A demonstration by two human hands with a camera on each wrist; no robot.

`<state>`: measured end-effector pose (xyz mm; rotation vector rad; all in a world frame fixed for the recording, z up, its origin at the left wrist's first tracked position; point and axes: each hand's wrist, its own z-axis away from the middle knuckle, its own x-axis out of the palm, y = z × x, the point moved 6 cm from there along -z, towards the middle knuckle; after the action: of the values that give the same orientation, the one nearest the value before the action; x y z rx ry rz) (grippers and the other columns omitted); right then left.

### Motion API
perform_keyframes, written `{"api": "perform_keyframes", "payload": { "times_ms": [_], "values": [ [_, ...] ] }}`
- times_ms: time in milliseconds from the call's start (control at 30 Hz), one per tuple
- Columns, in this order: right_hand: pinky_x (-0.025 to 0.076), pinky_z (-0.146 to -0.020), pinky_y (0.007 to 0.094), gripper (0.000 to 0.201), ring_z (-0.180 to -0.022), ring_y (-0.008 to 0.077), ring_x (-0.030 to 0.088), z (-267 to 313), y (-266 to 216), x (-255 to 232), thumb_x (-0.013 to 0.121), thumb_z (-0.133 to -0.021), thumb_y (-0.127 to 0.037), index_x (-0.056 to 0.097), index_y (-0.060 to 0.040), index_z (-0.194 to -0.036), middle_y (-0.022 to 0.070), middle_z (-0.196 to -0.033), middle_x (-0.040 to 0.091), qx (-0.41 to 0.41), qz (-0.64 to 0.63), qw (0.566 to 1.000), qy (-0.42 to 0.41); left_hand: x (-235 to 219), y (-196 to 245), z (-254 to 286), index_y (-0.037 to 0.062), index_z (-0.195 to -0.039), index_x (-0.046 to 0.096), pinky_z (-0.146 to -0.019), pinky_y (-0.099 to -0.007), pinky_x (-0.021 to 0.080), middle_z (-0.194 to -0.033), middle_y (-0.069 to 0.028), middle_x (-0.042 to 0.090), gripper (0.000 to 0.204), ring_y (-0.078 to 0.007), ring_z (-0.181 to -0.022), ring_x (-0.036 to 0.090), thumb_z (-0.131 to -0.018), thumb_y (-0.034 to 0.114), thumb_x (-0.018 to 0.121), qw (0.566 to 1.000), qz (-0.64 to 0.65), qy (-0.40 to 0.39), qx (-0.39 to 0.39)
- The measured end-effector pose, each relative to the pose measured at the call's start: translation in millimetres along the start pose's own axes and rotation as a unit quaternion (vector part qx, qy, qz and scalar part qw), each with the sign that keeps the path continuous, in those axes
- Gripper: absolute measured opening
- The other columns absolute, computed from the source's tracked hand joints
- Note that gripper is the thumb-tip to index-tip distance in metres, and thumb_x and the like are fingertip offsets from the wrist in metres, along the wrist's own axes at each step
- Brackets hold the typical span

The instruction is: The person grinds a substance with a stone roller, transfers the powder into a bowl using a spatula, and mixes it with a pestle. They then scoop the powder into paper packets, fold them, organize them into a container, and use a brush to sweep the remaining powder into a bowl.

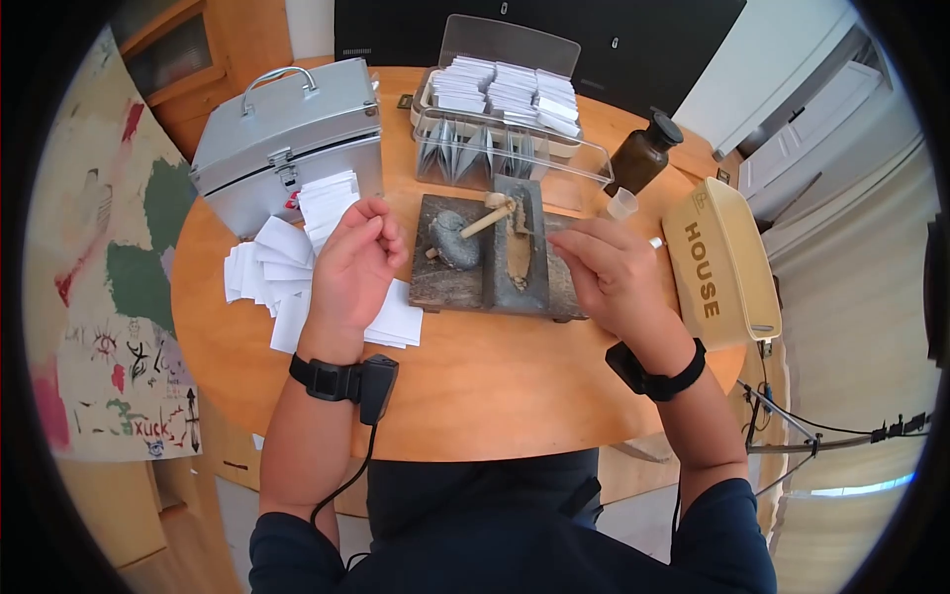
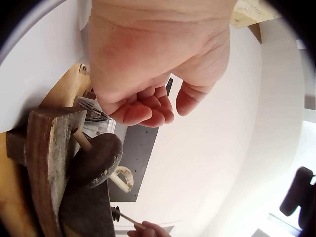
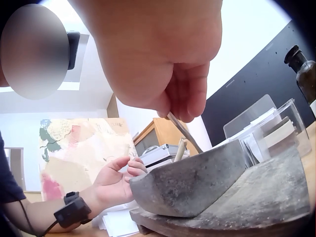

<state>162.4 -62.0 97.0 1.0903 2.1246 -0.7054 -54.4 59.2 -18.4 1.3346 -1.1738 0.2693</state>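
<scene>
My right hand (image 1: 618,272) pinches a thin metal tool (image 3: 185,132), its far end reaching down behind the rim of the grey stone trough (image 3: 197,177). Brown powder (image 1: 518,252) lies along the trough. A stone wheel (image 1: 454,240) on a wooden handle stands to the left on the dark board (image 1: 432,294), and a small pale scoop-like piece with a stick (image 1: 488,220) leans between wheel and trough. Palm up and fingers loosely curled, my left hand (image 1: 361,262) hangs left of the board, with nothing visible in its grip; the left wrist view also shows this hand (image 2: 158,64).
White paper packets (image 1: 280,259) lie under and beside my left forearm, near a silver metal case (image 1: 287,134). Behind the board stands a clear box (image 1: 475,158) of packets. To the right are a brown bottle (image 1: 640,158), a small clear cup (image 1: 621,205) and a yellow bin (image 1: 708,262).
</scene>
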Motion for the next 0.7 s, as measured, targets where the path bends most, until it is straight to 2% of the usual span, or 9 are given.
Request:
{"api": "perform_keyframes", "payload": {
  "times_ms": [167,267,333,567,700],
  "values": [
    [0.053,-0.060,0.0370,0.015,-0.072,0.0296,0.065,-1,8,-1,0.069,-0.078,0.003,0.069,-0.0013,-0.092,0.0122,-0.084,0.068,-0.005,0.014,0.999,0.041,3,-5,-1,0.0058,-0.112,0.053,-0.070,-0.0276,0.042,-0.089,-0.0046,0.052,0.018,-0.0156,-0.081,0.049,-0.096,0.012,0.053,1.000,0.002,-0.006,-0.005],
    [0.052,-0.060,0.0370,0.015,-0.072,0.0299,0.065,-2,4,3,0.069,-0.078,0.003,0.069,-0.0013,-0.093,0.0122,-0.083,0.068,-0.001,-0.018,1.000,-0.008,-2,-1,0,0.0059,-0.112,0.052,-0.070,-0.0278,0.042,-0.089,-0.0045,0.052,0.018,-0.0156,-0.081,0.049,-0.095,0.012,0.053,1.000,0.004,0.008,-0.003],
    [0.052,-0.060,0.0366,0.013,-0.072,0.0301,0.065,2,4,-2,0.070,-0.079,0.002,0.069,-0.0013,-0.091,0.0121,-0.083,0.068,0.010,0.007,1.000,0.021,2,-3,0,0.0059,-0.112,0.052,-0.070,-0.0278,0.042,-0.089,-0.0044,0.052,0.018,-0.0157,-0.081,0.049,-0.095,0.012,0.053,1.000,0.000,-0.003,-0.006],
    [0.052,-0.060,0.0364,0.012,-0.071,0.0300,0.065,0,-3,-1,0.069,-0.079,0.003,0.069,-0.0012,-0.090,0.0120,-0.082,0.067,0.008,-0.019,1.000,-0.009,0,-2,1,0.0059,-0.112,0.053,-0.070,-0.0274,0.041,-0.089,-0.0043,0.052,0.018,-0.0156,-0.082,0.049,-0.095,0.012,0.053,1.000,-0.001,-0.003,-0.006],
    [0.053,-0.061,0.0359,0.011,-0.071,0.0297,0.065,3,7,1,0.069,-0.080,0.003,0.069,-0.0014,-0.090,0.0119,-0.082,0.068,0.039,-0.008,0.999,0.023,4,-4,0,0.0049,-0.111,0.053,-0.070,-0.0277,0.042,-0.089,-0.0047,0.053,0.017,-0.0153,-0.082,0.050,-0.095,0.011,0.053,1.000,0.007,-0.012,-0.006]
  ]
}}
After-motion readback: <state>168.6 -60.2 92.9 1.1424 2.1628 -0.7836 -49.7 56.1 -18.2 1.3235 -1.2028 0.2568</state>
